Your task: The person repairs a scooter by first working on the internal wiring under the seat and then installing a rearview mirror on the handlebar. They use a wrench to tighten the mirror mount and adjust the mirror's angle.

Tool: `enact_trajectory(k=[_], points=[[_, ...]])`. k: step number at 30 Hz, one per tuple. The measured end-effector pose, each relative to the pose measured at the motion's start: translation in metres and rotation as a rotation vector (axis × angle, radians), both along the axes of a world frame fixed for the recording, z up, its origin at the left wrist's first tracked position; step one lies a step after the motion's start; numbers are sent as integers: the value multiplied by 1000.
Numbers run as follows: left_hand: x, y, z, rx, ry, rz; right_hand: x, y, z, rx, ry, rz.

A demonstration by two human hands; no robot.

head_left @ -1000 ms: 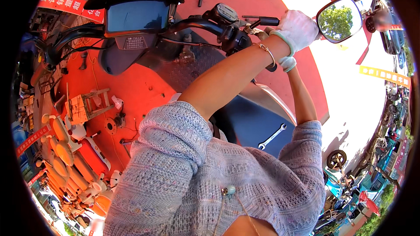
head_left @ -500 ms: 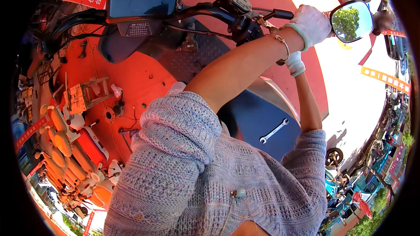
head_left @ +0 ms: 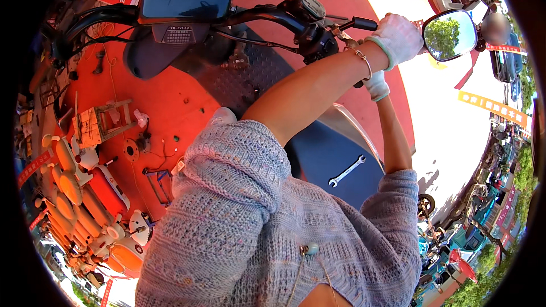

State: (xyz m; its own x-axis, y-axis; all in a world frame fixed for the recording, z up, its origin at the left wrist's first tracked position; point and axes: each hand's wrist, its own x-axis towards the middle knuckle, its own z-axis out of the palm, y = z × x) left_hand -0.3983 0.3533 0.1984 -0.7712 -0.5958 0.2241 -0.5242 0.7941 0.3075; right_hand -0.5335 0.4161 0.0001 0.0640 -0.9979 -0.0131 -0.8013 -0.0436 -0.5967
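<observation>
My left hand [head_left: 398, 40], in a white glove, reaches across to the right end of the scooter's handlebar [head_left: 273, 17]. Its fingers are curled in a fist at the stem side of a rear-view mirror [head_left: 445, 35], next to a black lever [head_left: 362, 24]. The stem itself is hidden by the glove. Under my left wrist, my right hand [head_left: 376, 84], gloved too, sits close to the right grip; its fingers are hidden behind my left forearm. A silver open-end wrench [head_left: 347, 170] lies on the dark blue scooter seat [head_left: 318, 148].
A dark display [head_left: 186, 0] sits mid-handlebar above a ridged black footboard [head_left: 250, 68]. On the red floor to the left stand a small wooden stool [head_left: 102, 122] and a row of orange and white scooters [head_left: 79, 204]. More vehicles [head_left: 472, 222] line the right side.
The whole view has shifted slightly, moving the seat and wrench left in the picture. Mirror and left hand appear slightly lower. Both hands keep their places at the handlebar.
</observation>
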Motion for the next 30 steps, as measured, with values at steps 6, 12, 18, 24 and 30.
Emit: enact_trajectory(k=[6,12,18,24,30], points=[[-5,1,-2,43,17,-44,-16,1,-24,31,282,-28],[1,6,-14,55,109,6,40,18,69,239,439,-46],[-4,3,2,118,4,-62,12,31,38,-128,381,28],[56,-24,6,194,73,-193,64,12,110,17,-206,-254],[105,-59,7,869,103,-256,42,40,115,-28,-5,-572]])
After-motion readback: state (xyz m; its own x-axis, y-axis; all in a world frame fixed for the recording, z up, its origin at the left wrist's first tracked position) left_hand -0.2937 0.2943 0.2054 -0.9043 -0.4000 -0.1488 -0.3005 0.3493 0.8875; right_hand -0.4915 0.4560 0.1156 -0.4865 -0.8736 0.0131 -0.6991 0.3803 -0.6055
